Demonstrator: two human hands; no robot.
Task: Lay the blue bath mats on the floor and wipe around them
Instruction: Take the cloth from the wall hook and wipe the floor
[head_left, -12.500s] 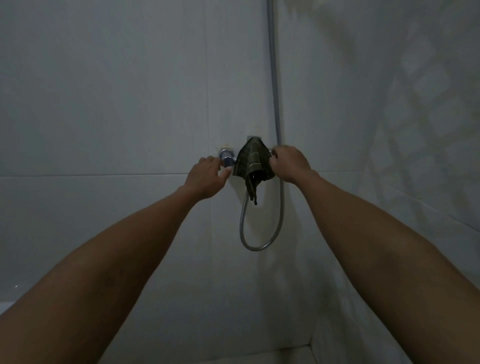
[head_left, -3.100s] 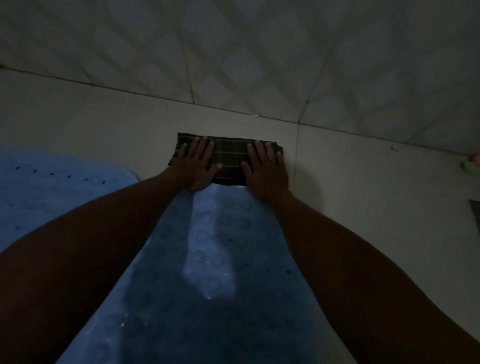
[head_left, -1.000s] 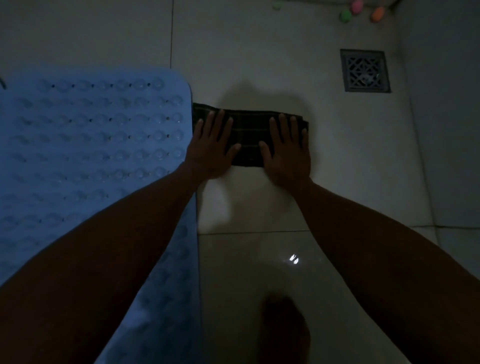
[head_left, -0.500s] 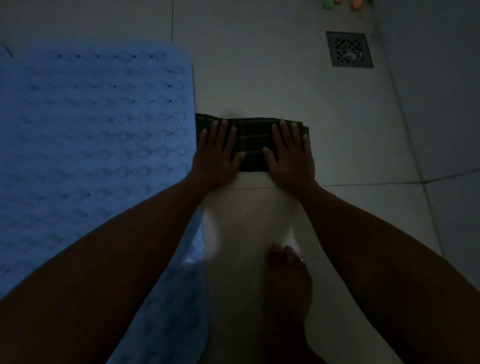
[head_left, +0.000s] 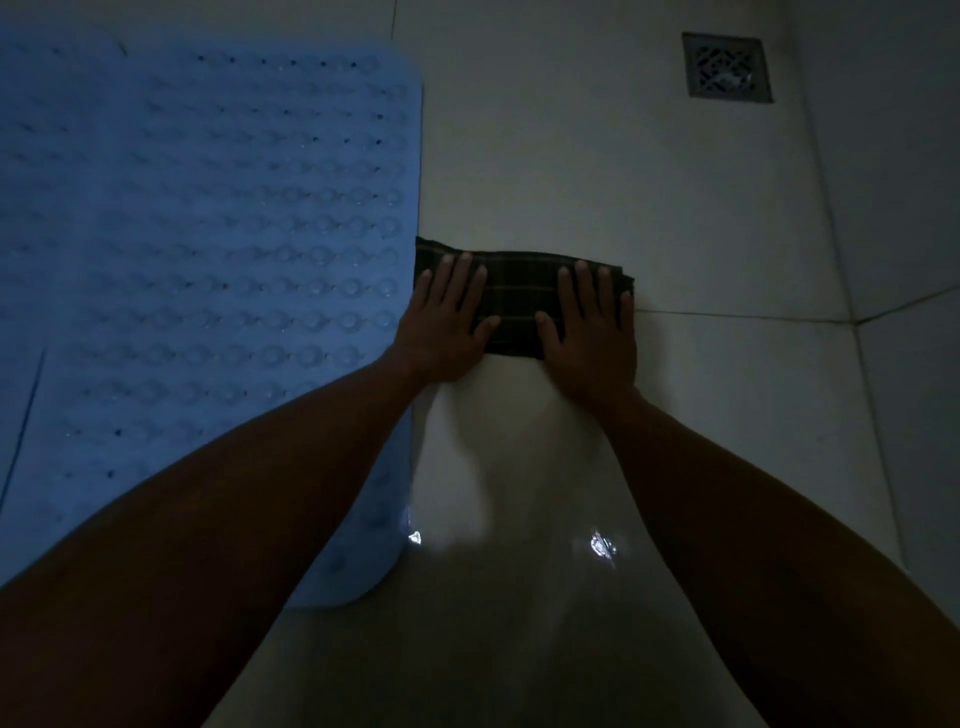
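Both bare forearms reach forward and down from the lower corners of the view, drawing closer together toward the wrists. The left hand (head_left: 448, 326) lies palm down with its fingers straight and slightly spread, the thumb angled inward toward the other hand. The right hand (head_left: 592, 328) mirrors it: palm down, fingers straight and close together, thumb pointing inward. The two hands sit side by side at the same level, apart from each other, with a gap between the thumb tips. Both wrists are bent back so the palms press flat. The lighting is dim, and the forearms near the camera are in deep shadow.
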